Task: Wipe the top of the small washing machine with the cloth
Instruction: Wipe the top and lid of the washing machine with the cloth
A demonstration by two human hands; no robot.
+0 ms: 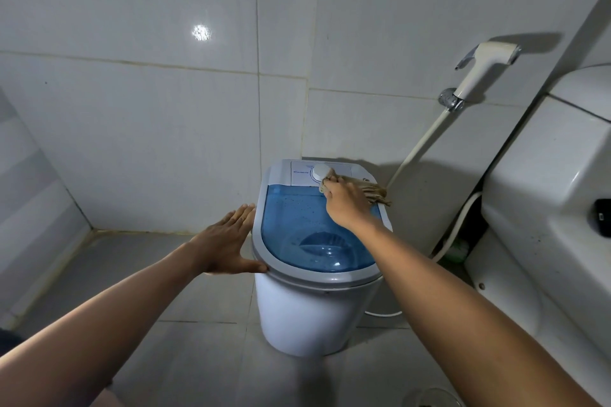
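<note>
A small white washing machine [304,314] stands on the floor, with a grey rim and a translucent blue lid [297,225]. At its far end is a white control panel with a round dial [320,172]. My right hand [347,205] is shut on a beige cloth [372,190] and presses it onto the panel just right of the dial. The cloth trails toward the machine's far right corner. My left hand [228,239] lies flat with fingers apart against the left side of the grey rim, thumb on the front edge.
Tiled walls close in behind and to the left. A white toilet tank [545,195] stands at the right, close to the machine. A bidet sprayer [486,63] hangs on the wall above, its hose [420,145] running down behind the machine. The floor is grey tile.
</note>
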